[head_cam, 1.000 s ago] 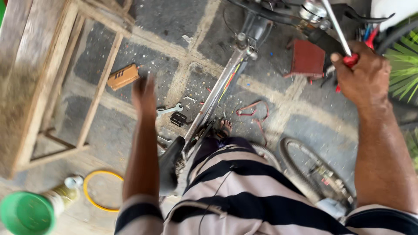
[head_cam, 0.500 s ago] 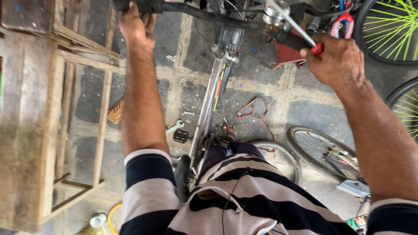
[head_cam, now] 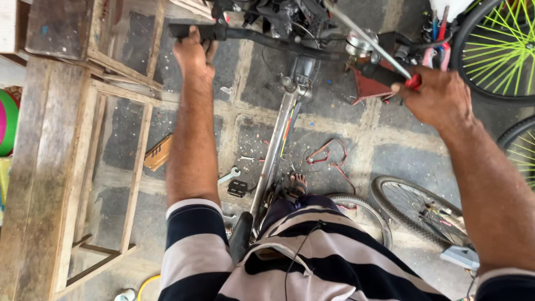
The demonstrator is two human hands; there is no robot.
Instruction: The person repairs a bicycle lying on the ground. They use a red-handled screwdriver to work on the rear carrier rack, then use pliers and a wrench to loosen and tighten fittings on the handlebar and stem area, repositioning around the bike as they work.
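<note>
I look down on a bicycle with a silver frame between my legs. My left hand grips the black left handlebar grip. My right hand is closed on a red-handled tool with a long silver shaft, which lies across the right end of the handlebar near a round silver bell. The black saddle sits just in front of my striped shirt. One sandalled foot rests beside the frame.
A wooden bench frame stands at the left. On the stone floor lie a spanner, a black pedal, a red cord, an orange block and a loose wheel. A green-spoked wheel is at the top right.
My left hand rose from above the floor tools to the left handlebar grip and closed on it. The view tilted so the handlebar dropped further into view. My right hand kept the tool.
</note>
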